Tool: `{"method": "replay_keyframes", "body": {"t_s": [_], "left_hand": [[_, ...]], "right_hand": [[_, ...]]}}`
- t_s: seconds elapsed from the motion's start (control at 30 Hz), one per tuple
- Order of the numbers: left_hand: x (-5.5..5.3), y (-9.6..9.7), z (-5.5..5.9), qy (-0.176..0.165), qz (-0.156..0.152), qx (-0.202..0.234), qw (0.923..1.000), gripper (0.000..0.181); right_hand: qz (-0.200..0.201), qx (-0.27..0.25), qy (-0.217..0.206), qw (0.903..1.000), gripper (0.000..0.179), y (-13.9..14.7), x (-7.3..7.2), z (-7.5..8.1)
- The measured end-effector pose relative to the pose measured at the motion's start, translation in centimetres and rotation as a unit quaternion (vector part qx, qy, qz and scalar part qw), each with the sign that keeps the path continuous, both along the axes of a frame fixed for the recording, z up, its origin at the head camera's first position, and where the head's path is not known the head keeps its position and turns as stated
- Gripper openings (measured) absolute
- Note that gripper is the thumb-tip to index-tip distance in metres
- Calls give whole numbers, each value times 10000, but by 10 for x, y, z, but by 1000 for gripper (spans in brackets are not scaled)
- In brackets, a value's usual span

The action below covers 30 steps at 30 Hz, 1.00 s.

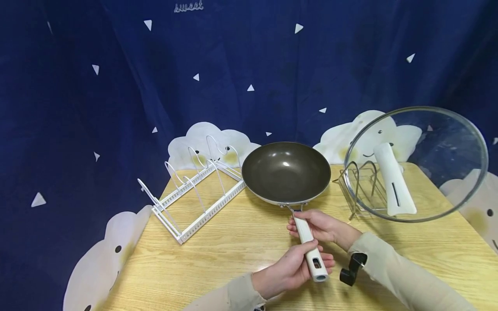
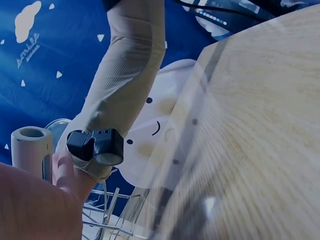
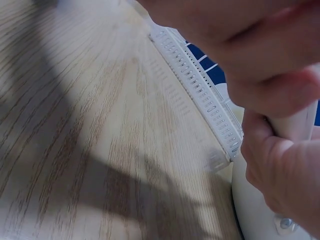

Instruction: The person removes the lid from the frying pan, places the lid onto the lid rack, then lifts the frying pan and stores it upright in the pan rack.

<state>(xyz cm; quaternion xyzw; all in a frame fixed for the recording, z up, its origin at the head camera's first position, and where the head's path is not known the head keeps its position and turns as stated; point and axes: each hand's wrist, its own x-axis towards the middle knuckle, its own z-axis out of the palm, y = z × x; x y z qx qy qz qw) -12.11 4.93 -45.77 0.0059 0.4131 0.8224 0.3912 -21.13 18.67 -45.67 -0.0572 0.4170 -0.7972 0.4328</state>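
A wok [image 1: 285, 168] with a dark inside and a long white handle is tilted so its bowl faces me, in the middle of the head view. My right hand [image 1: 323, 226] holds the handle close to the bowl, fingers passing underneath. Nearer the handle's end, my left hand [image 1: 289, 268] grips it, thumb over the top and fingers beneath. In the left wrist view the hollow end of the handle [image 2: 31, 150] sticks up beside the hand. The right wrist view shows fingers round the handle and part of the wok's pale outside [image 3: 250, 200].
Left of the wok, a white rack [image 1: 212, 218] with upright wire loops stands on the wooden table [image 1: 218, 259]. At the right, a glass lid [image 1: 439, 172] with a white upright handle leans on a small metal wire rack [image 1: 355, 194]. A blue curtain [image 1: 249, 56] hangs behind.
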Motion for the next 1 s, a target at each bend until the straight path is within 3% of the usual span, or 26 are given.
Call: {"method": "replay_keyframes", "body": {"t_s": [0.17, 0.53, 1.0], "left_hand": [[2, 2, 0, -142, 195, 136, 9996, 18], [5, 9, 4, -154, 509, -129, 9985, 10], [0, 15, 5, -427, 630, -482, 9959, 11]], "right_hand": [[-128, 110, 93, 9998, 25, 0, 0, -2], [-806, 1343, 729, 9850, 26, -9, 1, -7], [-957, 1504, 680, 9816, 28, -13, 1, -11]]}}
